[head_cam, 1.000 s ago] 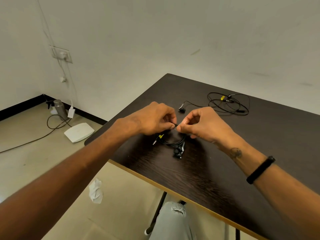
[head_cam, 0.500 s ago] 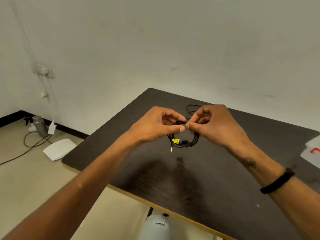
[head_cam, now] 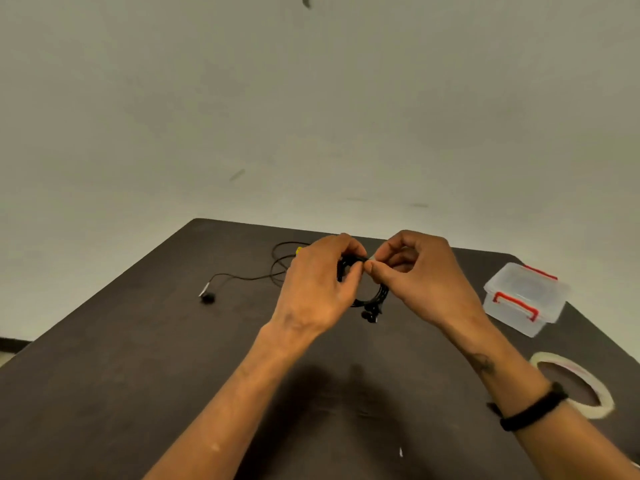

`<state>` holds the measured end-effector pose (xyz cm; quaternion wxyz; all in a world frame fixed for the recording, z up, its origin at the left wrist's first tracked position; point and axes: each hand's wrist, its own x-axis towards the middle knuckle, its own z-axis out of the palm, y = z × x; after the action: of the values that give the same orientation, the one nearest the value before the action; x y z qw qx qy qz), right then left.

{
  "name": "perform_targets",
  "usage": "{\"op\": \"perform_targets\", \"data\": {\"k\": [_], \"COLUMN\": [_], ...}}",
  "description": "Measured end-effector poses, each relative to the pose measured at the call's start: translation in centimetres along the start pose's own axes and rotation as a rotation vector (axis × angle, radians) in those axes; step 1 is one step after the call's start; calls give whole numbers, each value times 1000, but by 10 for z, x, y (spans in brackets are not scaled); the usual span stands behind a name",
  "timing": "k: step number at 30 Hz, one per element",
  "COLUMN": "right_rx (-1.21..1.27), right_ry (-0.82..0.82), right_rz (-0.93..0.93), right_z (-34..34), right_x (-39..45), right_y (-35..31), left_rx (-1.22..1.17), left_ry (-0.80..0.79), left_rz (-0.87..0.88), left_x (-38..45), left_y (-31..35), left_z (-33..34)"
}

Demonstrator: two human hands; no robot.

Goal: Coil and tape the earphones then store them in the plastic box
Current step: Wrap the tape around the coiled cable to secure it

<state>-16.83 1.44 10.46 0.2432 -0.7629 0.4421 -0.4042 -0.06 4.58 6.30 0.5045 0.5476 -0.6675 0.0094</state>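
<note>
Above the middle of the dark brown wooden table (head_cam: 138, 375), both hands are raised w/ a coiled black pair of earphones (head_cam: 372, 301) held between them. The left hand (head_cam: 317, 285) has its back to the viewer, fingers (head_cam: 349, 247) curled round the top-left part of the coil, thumb tucked under. The right hand (head_cam: 426, 275) pinches the top of the same coil btw thumb and forefinger, other fingers bent; the two hands' fingertips nearly touch. Lower arc of the coil hangs clear below the right hand, w/ the black earbuds dangling at the bottom, off the table surface. Whether any tape is on the coil, can't tell; too blurred.

A black band (head_cam: 533, 408) sits on the right wrist, small dark mark on the forearm just above it.

Behind the left hand lies a second loose black earphone cable (head_cam: 280, 268) on the table, partly hidden by the hand, w/ a bit of yellow showing by the knuckles. One strand runs left to a single black earbud (head_cam: 207, 297) lying well apart from the hands.

Far right of the table: a clear plastic box w/ red clip handles (head_cam: 523, 299), lid on. Nearer, at the right edge, a roll of pale clear tape (head_cam: 604, 405) lies flat, partly covered by the right forearm. Plain off-white wall (head_cam: 311, 116) behind.
</note>
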Motion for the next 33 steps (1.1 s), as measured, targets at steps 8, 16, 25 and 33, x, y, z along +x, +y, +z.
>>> {"op": "perform_targets", "data": {"k": [8,16,25,33], "right_rx": [216,282,313,135], "right_ry": [17,-45,-233,-155], "right_rz": [91,127,116,-20], "right_z": [-2,1,-9,-5], "right_x": [21,17,13,12], "right_y": [46,62,67,71], "left_rx": [141,178,-163,-184], "left_ry": [3,-128,-178,-166], "left_rz": [174,215,-22,-90], "left_x": [13,1,2,1], "left_y": [-21,-39,-36,-30], "left_z": [36,38,36,40]}}
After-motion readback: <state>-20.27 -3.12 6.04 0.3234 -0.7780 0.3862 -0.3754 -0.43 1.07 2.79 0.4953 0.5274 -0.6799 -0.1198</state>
